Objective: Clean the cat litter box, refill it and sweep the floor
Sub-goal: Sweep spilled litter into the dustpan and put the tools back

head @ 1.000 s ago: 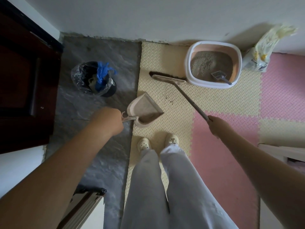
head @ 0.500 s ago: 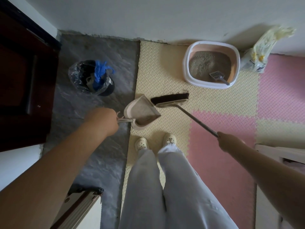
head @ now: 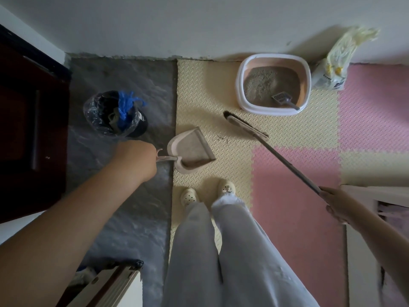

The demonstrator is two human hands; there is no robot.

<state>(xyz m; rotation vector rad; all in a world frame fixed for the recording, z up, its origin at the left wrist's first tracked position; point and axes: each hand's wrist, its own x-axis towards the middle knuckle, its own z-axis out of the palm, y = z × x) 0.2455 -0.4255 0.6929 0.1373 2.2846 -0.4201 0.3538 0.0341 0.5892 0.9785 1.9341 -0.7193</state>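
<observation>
Broom head (head: 245,126), at the mouth of the dustpan (head: 192,149) a moment ago, now rests back near the filled litter box (head: 240,85) by the wall (head: 199,29), with specks (head: 222,138) left to sweep; my right hand (head: 338,204) grips its stick, my left hand (head: 135,160) the dustpan's handle.

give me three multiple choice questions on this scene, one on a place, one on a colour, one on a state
1. Where does the litter scoop lie?
A in the litter box
B on the pink mat
C in the bin

2. What colour is the mat tile under the broom head?
A pink
B yellow
C blue

3. What is the left hand doing?
A hanging free
B holding the scoop
C gripping the dustpan by its handle

Answers:
1 A, the scoop rests on the litter inside the box.
2 B, the bristles sit on the yellow tile.
3 C, the dustpan's handle runs out of its closed fist.
</observation>
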